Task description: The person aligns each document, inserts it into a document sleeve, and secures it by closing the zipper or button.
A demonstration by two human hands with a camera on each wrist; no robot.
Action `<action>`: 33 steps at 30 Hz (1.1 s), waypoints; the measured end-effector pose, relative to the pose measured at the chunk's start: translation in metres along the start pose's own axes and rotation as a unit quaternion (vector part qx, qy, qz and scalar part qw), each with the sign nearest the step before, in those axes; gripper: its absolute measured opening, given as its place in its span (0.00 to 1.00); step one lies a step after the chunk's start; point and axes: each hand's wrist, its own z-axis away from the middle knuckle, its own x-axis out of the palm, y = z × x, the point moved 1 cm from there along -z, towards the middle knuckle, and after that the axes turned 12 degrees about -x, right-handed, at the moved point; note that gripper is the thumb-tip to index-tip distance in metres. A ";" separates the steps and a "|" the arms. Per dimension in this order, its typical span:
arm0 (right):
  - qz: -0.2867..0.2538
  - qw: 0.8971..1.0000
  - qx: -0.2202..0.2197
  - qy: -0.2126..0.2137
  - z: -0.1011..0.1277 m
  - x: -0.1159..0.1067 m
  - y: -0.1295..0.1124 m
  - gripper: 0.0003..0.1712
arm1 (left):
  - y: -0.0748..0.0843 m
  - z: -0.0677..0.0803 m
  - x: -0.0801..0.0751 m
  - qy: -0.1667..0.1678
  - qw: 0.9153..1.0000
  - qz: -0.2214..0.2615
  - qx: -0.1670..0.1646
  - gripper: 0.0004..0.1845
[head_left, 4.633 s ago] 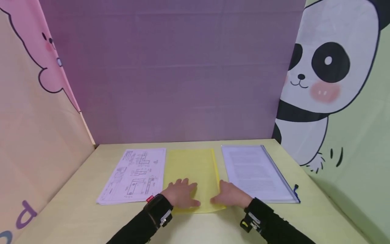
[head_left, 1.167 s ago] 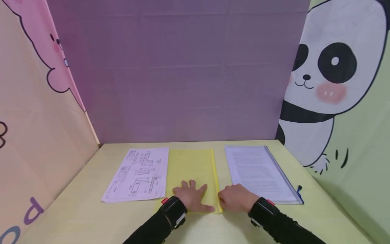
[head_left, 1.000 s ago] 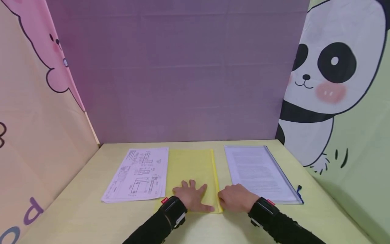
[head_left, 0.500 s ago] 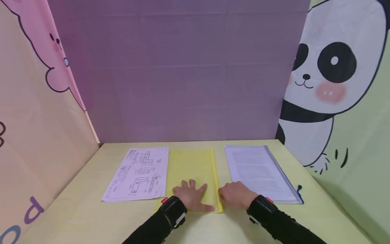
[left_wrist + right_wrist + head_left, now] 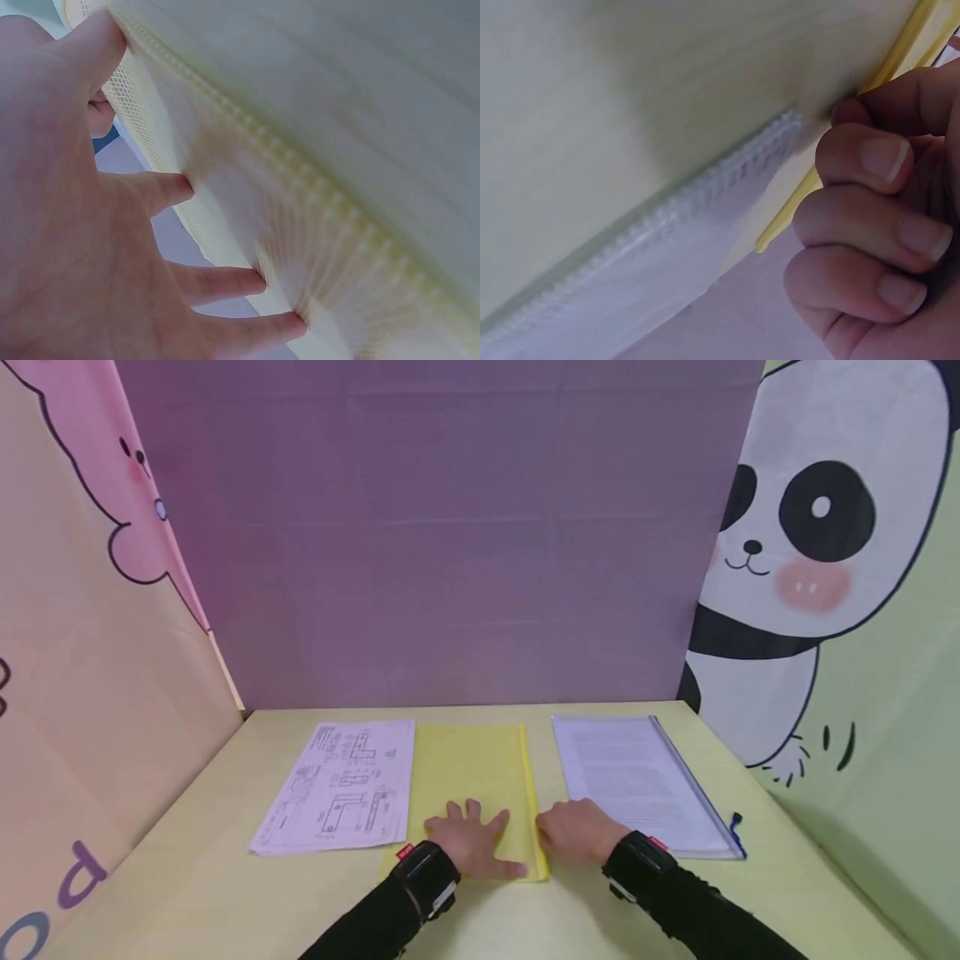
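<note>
1. Yellow mesh marks the landmark: in the head view a zip pouch [image 5: 472,785] lies flat on the table [image 5: 187,885]. The left hand [image 5: 471,843] lies spread, fingers straight, on the pouch's near end, seemingly to pin it down. The right hand [image 5: 577,839] sits curled at the pouch's near right edge, beside the zip strip. A drawing sheet [image 5: 341,785] lies just left of the pouch; a clear pouch [image 5: 637,785] with printed pages lies to its right, apart.

2. Left wrist view: the palm [image 5: 67,247] and straight fingers [image 5: 225,283] press flat against the pouch [image 5: 315,172], whose weave and zip teeth show close up. It holds nothing, only weighs the pouch down.

3. Right wrist view: the fingers [image 5: 877,225] are bent tight together by the yellow strip [image 5: 810,195]. Whether they pinch a zip pull I cannot tell; the tips hide it. The clear pouch's edge [image 5: 667,247] runs just beyond.
</note>
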 end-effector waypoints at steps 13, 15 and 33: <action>-0.024 0.999 0.030 -0.012 -0.009 0.003 0.011 0.12 | 0.000 -0.001 0.001 0.007 1.000 -0.010 0.002 0.52; -0.027 0.999 0.034 -0.016 -0.010 0.002 0.012 0.13 | 0.000 -0.001 0.002 0.010 1.000 -0.012 0.003 0.52; -0.012 0.997 0.064 -0.033 -0.022 -0.001 0.014 0.13 | -0.001 0.000 0.003 0.013 1.000 0.002 0.006 0.52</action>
